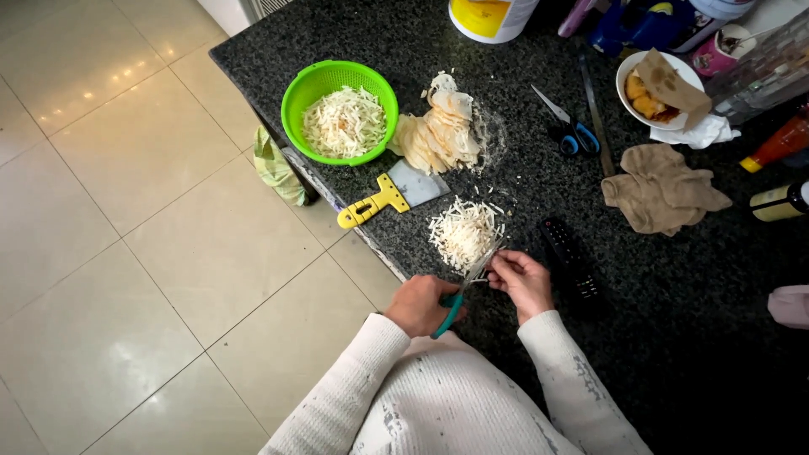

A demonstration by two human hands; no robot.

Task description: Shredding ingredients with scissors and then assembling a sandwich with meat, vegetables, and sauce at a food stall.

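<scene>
At the near edge of the dark speckled surface (674, 337), the left hand (419, 305) is clenched around the teal handles of a pair of scissors (462, 292), blades pointing up and away toward the far side. The right hand (522, 280) pinches a small pale piece (487, 270) between fingertips, right at the blades; the piece is too small to tell its exact shape.

Just beyond the blades lies a loose heap of thin white shreds (462, 229). Farther off sits a fanned stack of thin pale sheets (440, 128), and left of it a green colander (340, 111) filled with more shreds. A scraper with a yellow handle (393, 195) lies between the colander and the heap. To the right are a black remote control (570, 259), a crumpled brown cloth (661, 190), blue-handled scissors (569, 128) and a white bowl of food (659, 88).

The sheets look light, thin and floppy, likely to tear or crumble if gripped hard, so a gentle pinch near the edge, close to the cutting line, seems the safest hold. The shreds look dry and loose, easily scattered; they would be better gathered by scooping than by picking.
</scene>
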